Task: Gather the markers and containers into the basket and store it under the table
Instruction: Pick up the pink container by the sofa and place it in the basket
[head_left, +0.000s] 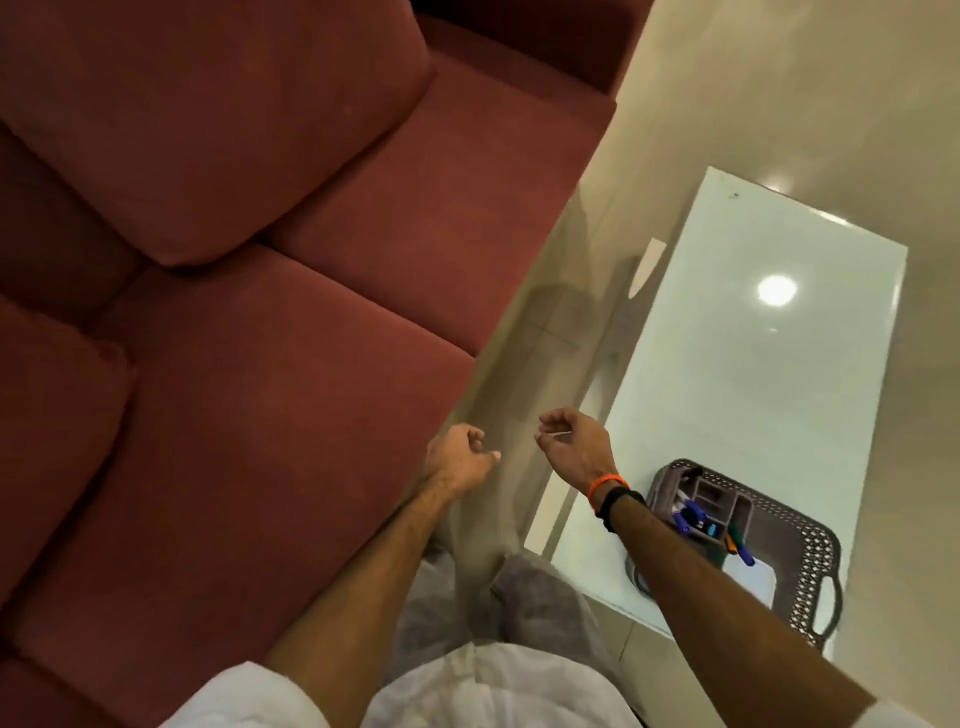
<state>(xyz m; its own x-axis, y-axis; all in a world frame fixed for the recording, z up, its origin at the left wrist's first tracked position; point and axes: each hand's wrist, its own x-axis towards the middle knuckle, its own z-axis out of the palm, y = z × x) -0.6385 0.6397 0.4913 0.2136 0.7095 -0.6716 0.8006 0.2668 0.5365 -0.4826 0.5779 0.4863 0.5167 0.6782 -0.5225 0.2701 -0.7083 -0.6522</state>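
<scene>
A dark perforated basket (810, 540) with handles stands on the near end of the white table surface (753, 364), which seems to lie under a clear glass top. Inside it sits a grey divided container (722, 499) holding blue and black markers (693, 519); more markers (740, 551) lie beside it. My right forearm crosses over the basket's left side and hides part of it. My right hand (571, 441) hangs left of the basket, fingers loosely curled, holding nothing. My left hand (457, 457) is further left by the sofa edge, also loosely curled and holding nothing.
A dark red sofa (260, 312) fills the left and top of the view. My feet (524, 597) stand on the beige floor in the narrow gap between sofa and table. A ceiling light reflects on the table.
</scene>
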